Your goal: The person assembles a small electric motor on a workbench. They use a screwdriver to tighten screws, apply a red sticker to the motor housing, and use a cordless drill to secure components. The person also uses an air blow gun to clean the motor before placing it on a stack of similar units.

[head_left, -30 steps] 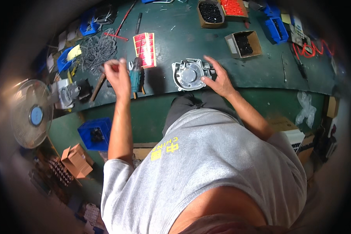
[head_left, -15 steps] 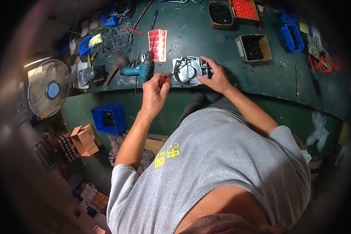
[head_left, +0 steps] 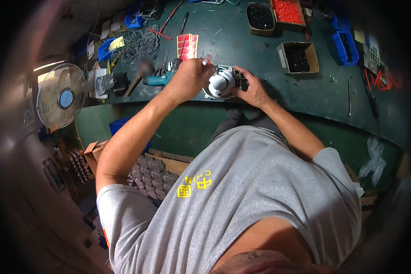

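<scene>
A round, silver cast-metal housing (head_left: pixel 220 85) lies on the bench near its front edge, in front of my body. Over its left side, my left hand (head_left: pixel 192 78) is closed round a screwdriver, whose clear reddish handle (head_left: pixel 207 60) pokes up past the fingers. The screwdriver's shaft and tip are mostly hidden, so I cannot tell whether the tip touches the housing. My right hand (head_left: pixel 255 89) grips the housing's right edge, thumb at the near side and fingers at the far side. Just left of my left hand lies a teal power drill (head_left: pixel 157 81), partly covered by that hand.
Left of the drill are a hammer (head_left: pixel 135 83) and a standing fan (head_left: pixel 61 98). Red-and-yellow label sheets (head_left: pixel 187 45) and a tangle of grey wire (head_left: pixel 141 45) lie beyond. Cartons of black parts (head_left: pixel 298 59) and red parts (head_left: pixel 287 11) stand at back right, near a blue bin (head_left: pixel 345 48).
My left hand has moved right and upward, from beside the housing to above its left side. The screwdriver has gone from slanting sideways to handle-up. My right hand keeps its place.
</scene>
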The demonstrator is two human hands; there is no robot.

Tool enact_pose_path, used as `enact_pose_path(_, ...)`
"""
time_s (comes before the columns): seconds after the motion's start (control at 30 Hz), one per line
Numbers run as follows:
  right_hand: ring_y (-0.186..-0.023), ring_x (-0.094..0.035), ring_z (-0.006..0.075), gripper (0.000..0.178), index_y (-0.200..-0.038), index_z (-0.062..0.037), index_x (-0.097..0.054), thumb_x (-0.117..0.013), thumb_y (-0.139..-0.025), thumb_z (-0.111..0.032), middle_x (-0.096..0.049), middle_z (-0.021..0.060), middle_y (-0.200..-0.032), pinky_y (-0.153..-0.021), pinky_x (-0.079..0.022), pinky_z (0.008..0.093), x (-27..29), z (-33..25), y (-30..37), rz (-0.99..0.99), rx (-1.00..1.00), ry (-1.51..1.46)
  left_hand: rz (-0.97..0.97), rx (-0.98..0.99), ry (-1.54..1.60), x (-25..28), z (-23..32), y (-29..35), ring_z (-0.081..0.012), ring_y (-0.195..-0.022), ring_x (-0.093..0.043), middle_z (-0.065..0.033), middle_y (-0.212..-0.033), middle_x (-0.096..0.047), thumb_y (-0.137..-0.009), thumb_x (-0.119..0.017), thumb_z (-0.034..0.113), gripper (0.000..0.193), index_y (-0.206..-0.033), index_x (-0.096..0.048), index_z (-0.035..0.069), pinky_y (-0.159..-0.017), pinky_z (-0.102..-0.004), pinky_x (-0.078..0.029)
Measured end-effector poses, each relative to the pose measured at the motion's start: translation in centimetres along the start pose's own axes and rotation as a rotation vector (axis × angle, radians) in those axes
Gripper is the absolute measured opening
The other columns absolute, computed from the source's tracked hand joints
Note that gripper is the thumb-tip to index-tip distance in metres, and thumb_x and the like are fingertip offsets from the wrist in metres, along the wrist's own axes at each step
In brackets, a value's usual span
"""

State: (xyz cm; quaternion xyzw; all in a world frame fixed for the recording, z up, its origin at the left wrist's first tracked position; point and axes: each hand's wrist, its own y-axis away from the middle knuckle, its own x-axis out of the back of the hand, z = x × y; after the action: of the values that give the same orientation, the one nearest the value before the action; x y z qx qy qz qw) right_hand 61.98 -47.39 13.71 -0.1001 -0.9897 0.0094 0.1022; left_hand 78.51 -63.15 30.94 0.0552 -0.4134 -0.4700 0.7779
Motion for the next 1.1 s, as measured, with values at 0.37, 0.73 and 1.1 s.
enact_pose_path(0.37, -0.124, -0.063, 0.0245, 0.079, -0.149, -0.0051, -0.050, -0.085, -0.079, -0.010, -0.066, 0.0144, -0.133, -0.109, -0.048, 0.0366, -0.3, 0.9, 0.3, -0.032, -0.078, -0.133, -0.123, -0.263, -0.431, 1.4, 0.3, -2.8, -0.0322, -0.071, -0.069, -0.0206, -0.081, -0.070, -0.096, -0.070, 0.015, 0.022, -0.102, -0.068, -0.006, -0.065, -0.0413, -0.054)
enact_pose_path(0.73, -0.131, -0.059, 0.0308, 0.077, -0.148, -0.0028, -0.051, -0.084, -0.080, -0.015, -0.062, 0.0190, -0.140, -0.113, -0.043, 0.0393, -0.8, 0.5, 0.7, 0.040, -0.021, -0.016, 0.149, -0.003, 0.105, 0.1, -0.3, 3.7, -0.0072, -0.063, -0.052, 0.0015, -0.069, -0.058, -0.104, -0.066, 0.021, 0.025, -0.098, -0.067, -0.003, -0.056, -0.0292, -0.044)
enact_pose_path(1.1, -0.137, -0.053, 0.0333, 0.067, -0.149, 0.0002, -0.048, -0.056, -0.100, -0.045, -0.058, 0.0236, -0.143, -0.114, -0.039, 0.0393, -1.3, 1.0, 0.8, 0.040, 0.003, -0.009, 0.246, 0.081, 0.347, -6.9, -1.6, 8.6, -0.0234, -0.062, -0.064, -0.0183, -0.070, -0.065, -0.094, -0.069, 0.010, 0.015, -0.096, -0.068, -0.005, -0.064, -0.0391, -0.051)
